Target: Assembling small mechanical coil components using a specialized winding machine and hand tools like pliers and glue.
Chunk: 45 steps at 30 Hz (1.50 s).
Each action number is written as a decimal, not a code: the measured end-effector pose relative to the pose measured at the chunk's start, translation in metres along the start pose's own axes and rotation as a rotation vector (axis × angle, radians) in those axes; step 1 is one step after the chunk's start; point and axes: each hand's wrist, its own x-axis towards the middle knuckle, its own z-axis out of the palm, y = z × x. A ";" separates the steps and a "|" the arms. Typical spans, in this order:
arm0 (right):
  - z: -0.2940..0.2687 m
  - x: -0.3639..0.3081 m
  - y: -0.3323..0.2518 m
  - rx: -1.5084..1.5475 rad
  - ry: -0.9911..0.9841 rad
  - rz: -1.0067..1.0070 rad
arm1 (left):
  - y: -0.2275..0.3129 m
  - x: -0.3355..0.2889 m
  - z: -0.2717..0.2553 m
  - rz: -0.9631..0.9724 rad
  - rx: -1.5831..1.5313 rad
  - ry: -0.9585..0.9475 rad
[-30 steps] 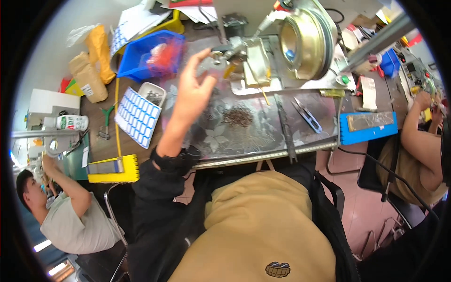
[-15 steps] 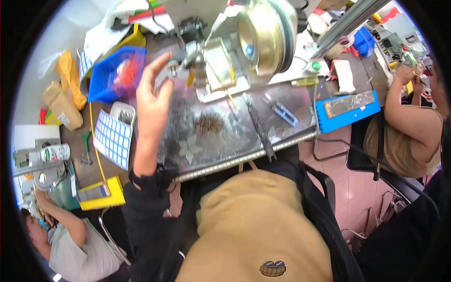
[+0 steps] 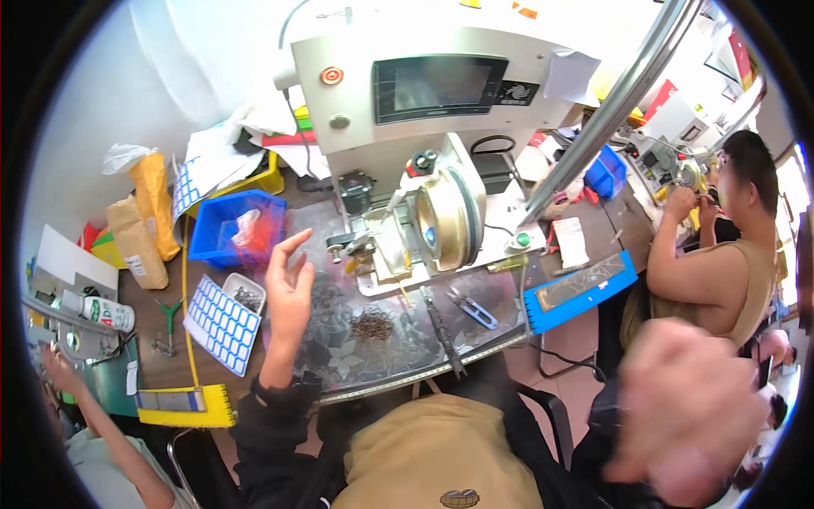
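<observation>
We see the left hand [image 3: 290,284] raised just left of the frame's centre, palm upright, fingers spread wide and holding nothing, its black sleeve running down to the lower edge. It hovers over the glass-topped desk [image 3: 398,360] with its flower pattern, beside the small heap of dark metal parts [image 3: 372,324] at the centre. The right hand [image 3: 687,411] fills the lower right as a pale blur; we cannot tell whether it is spread or closed.

We count one white winding machine with a brass-coloured disc [image 3: 448,219] above centre, one blue plastic bin [image 3: 235,229] at the left, one small blue-handled snips [image 3: 471,307] right of the heap, and two brown paper packages [image 3: 144,216] at the far left. A white sheet of blue rectangular labels [image 3: 220,324] lies left of the hand. One round red button sits on the machine's upper left.
</observation>
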 end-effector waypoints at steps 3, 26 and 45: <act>0.061 -0.013 0.023 0.166 0.200 0.237 | 0.005 0.001 0.001 0.000 0.040 0.002; -0.001 0.037 0.050 -0.358 0.622 -0.265 | -0.009 0.003 0.017 0.044 -0.060 0.000; -0.026 0.102 0.109 -0.291 0.555 -0.738 | 0.004 -0.020 0.012 0.025 -0.032 0.124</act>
